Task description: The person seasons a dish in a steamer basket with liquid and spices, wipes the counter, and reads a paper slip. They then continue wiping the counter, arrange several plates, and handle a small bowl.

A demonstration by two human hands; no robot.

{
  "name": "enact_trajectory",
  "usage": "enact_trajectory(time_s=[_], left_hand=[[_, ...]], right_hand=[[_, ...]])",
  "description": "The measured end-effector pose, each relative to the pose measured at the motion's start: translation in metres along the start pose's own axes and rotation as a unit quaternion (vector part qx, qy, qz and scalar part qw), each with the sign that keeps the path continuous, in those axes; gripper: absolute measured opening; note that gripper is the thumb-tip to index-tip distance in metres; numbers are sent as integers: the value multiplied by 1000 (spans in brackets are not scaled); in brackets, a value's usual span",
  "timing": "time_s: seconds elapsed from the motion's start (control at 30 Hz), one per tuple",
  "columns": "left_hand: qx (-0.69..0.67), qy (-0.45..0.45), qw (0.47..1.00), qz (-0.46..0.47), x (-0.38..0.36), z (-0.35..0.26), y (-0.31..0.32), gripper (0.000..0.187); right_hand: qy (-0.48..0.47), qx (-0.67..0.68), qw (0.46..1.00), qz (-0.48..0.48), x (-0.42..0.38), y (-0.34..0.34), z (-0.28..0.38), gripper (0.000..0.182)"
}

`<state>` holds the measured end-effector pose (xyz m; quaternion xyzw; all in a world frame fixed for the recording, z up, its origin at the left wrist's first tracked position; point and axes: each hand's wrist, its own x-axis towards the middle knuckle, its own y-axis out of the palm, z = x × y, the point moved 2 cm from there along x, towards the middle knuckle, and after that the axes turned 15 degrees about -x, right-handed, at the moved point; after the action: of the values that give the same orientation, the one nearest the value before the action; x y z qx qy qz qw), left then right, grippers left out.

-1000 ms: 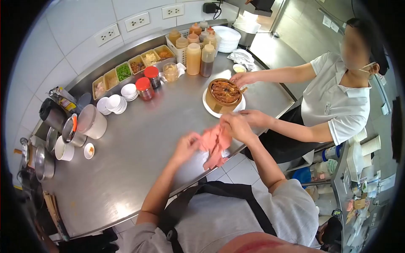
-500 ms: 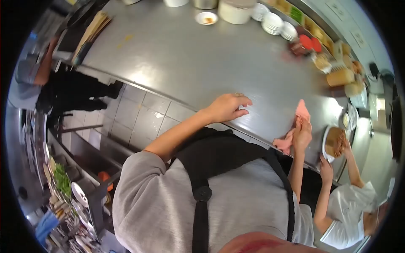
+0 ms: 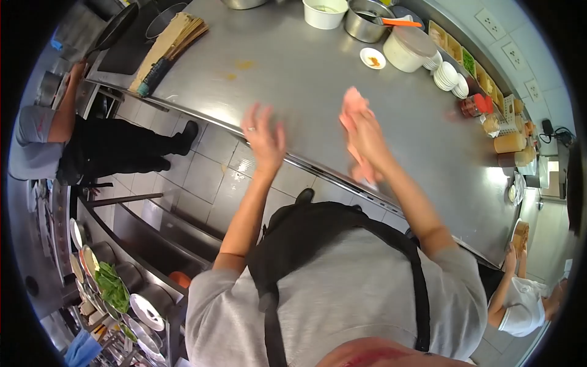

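A pink cloth [image 3: 353, 101] is bunched under my right hand [image 3: 368, 137], whose fingers close over it above the steel table [image 3: 306, 79]. Part of the cloth hangs down past the palm toward the table's near edge. My left hand [image 3: 264, 137], slightly blurred, is raised by the same edge with its fingers spread and nothing in them. A ring shows on one finger. Yellow smears [image 3: 244, 64] mark the tabletop beyond my left hand.
A small white dish [image 3: 372, 58], a white tub [image 3: 408, 49] and a steel pot [image 3: 367, 21] stand at the back. Stacked white dishes [image 3: 446, 76] and jars line the right. One co-worker [image 3: 43, 134] holds a pan at left; another person [image 3: 520, 306] carries a tray at right.
My right hand has carried the cloth leftward across the table. My left hand has shifted left and its fingers have spread. The person at right has moved farther away with the tray.
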<state>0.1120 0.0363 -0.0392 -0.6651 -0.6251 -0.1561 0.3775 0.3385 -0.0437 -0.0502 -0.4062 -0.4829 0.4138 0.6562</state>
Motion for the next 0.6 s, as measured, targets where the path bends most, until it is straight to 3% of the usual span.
enact_trajectory(time_s=[0.03,0.1,0.23,0.3,0.33,0.4,0.43,0.5,0.57,0.6], left_hand=[[0,-1,1000,0,5,7,-13,37],[-21,-70,994,-87,14,20,-41,35],[4,-137,987,-85,-5,45,-85,29],[10,-162,984,-79,-21,52,-99,27],[12,-186,980,-77,-29,54,-105,25],[21,-193,978,-79,-36,53,-109,23],[12,-209,974,-84,-36,50,-110,23],[1,-225,971,-84,-33,45,-110,23],[2,-168,983,-71,-22,44,-105,21],[-5,-164,984,-64,-16,41,-102,21]], right_hand=[[7,26,1000,-8,33,15,12,21],[20,79,997,8,100,35,42,21],[39,96,979,177,203,78,102,34],[-87,61,974,202,231,82,130,37],[-86,64,973,206,240,87,143,37],[-168,95,923,333,246,101,166,35],[-167,96,921,338,242,100,173,35],[-295,159,890,308,218,93,186,36],[-350,209,846,344,186,81,184,40],[-334,222,818,413,169,69,181,43]])
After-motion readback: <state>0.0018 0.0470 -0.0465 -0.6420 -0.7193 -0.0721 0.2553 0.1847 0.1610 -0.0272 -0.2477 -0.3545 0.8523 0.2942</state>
